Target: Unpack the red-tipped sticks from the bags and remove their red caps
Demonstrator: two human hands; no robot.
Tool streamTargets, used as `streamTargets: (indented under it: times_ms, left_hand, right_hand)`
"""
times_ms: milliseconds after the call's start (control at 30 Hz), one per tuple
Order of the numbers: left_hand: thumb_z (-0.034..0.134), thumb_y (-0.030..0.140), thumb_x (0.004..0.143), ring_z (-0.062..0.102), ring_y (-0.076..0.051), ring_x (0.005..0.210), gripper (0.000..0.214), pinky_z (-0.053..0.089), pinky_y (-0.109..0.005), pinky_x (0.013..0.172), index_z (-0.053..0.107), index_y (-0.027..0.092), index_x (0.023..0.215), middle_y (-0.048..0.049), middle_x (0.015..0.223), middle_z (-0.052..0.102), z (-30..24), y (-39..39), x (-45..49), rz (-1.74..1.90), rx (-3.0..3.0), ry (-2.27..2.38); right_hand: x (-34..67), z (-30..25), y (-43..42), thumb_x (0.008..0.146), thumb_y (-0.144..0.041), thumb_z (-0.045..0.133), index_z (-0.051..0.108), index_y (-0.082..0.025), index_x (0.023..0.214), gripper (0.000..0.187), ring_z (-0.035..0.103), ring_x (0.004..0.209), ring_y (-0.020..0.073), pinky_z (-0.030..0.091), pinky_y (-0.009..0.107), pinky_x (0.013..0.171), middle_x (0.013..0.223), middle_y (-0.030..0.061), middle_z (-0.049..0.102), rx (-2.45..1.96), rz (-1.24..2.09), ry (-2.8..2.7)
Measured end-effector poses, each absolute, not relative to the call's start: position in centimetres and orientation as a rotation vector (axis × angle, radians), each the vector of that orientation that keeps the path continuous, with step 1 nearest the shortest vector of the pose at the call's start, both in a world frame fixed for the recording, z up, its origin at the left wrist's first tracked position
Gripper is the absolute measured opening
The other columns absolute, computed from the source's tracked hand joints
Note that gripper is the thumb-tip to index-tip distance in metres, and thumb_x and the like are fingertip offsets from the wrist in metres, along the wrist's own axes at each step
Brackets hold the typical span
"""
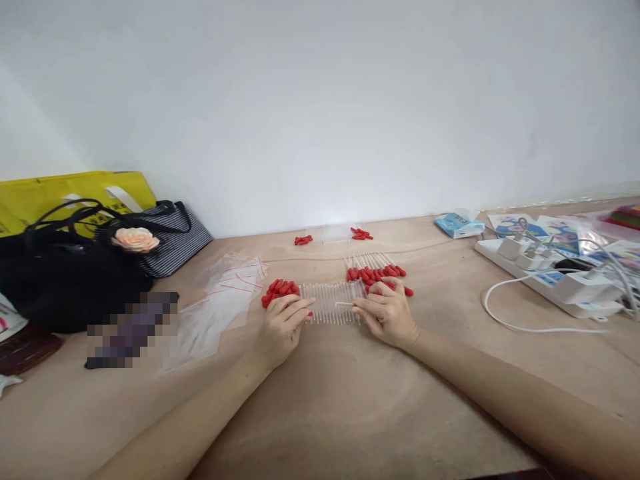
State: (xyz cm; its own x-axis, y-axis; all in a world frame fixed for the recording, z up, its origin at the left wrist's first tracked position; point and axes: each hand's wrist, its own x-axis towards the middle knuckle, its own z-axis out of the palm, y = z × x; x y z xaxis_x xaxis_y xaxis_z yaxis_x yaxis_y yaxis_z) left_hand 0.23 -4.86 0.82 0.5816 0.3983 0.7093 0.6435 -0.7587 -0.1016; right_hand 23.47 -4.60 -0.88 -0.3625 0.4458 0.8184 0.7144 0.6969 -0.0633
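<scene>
Several thin clear tubes (pixel 327 293) lie side by side in a row on the table between my hands. My right hand (pixel 387 312), closed, pinches one clear tube (pixel 345 305), its tip pointing left over the row. My left hand (pixel 283 327) is bent at the left end of the row, with a small red cap (pixel 310 314) showing at its fingertips. A heap of red caps (pixel 281 289) sits just behind that hand. Beyond my right hand lie several clear sticks with red ends (pixel 375 272), some hidden by its fingers.
Clear zip bags (pixel 215 313) are spread at left, near a black bag (pixel 75 280) and a yellow bag (pixel 75 190). By the wall are more red caps (pixel 303 240) and clear pieces. At right stand a tissue pack (pixel 459 225) and a power strip (pixel 560 287) with a looping white cable.
</scene>
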Motion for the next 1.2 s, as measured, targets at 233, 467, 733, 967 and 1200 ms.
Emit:
streamTargets:
  times_ms: [233,467,733,967,1200]
  left_hand:
    - [0.041,0.023,0.083,0.052,-0.016,0.076,0.024,0.048,-0.030,0.068,0.059,0.015,0.098,-0.0064,0.085,0.046,1.8,-3.3,-2.1,-1.274,-2.175,-1.399]
    - [0.047,0.025,0.076,0.052,-0.013,0.063,0.026,0.046,-0.026,0.058,0.055,0.015,0.098,-0.0035,0.080,0.054,2.3,-1.9,-4.7,-1.223,-2.239,-1.897]
    - [0.053,0.027,0.072,0.055,-0.018,0.072,0.013,0.045,-0.031,0.068,0.054,0.017,0.081,-0.0035,0.079,0.060,1.7,-1.5,-4.0,-1.042,-2.251,-1.824]
    - [0.050,0.024,0.078,0.052,-0.018,0.082,0.009,0.041,-0.034,0.077,0.057,0.018,0.081,-0.0040,0.082,0.059,1.6,-3.6,-1.6,-1.035,-2.412,-1.308]
    - [0.052,0.020,0.078,0.050,-0.017,0.083,0.007,0.042,-0.033,0.076,0.059,0.018,0.077,-0.0047,0.084,0.056,1.1,-4.7,0.3,-0.991,-2.630,-1.116]
  right_hand:
    - [23.2,-1.0,-4.0,0.082,-0.020,0.045,0.061,-0.019,0.100,0.024,0.046,0.066,0.0127,0.024,0.032,0.073,0.062,0.0000,0.062,-1.098,-0.380,-2.023]
    - [22.2,-1.2,-3.3,0.079,-0.017,0.046,0.064,-0.018,0.086,0.019,0.045,0.064,0.0131,0.022,0.032,0.072,0.060,-0.0004,0.061,-1.084,-0.488,-2.052]
    - [21.7,-0.9,-3.2,0.079,-0.022,0.046,0.063,-0.017,0.077,0.018,0.043,0.066,0.0146,0.019,0.033,0.067,0.060,0.0022,0.058,-1.194,-0.542,-2.135]
    - [21.7,-0.3,-3.7,0.079,-0.050,0.043,0.064,-0.017,0.079,0.039,0.044,0.072,0.0168,0.019,0.034,0.070,0.069,0.0052,0.060,-1.204,-0.398,-2.223]
    - [22.5,0.1,-3.0,0.078,-0.048,0.043,0.064,-0.019,0.086,0.037,0.047,0.078,0.0184,0.019,0.034,0.073,0.078,0.0058,0.060,-1.345,-0.313,-2.113]
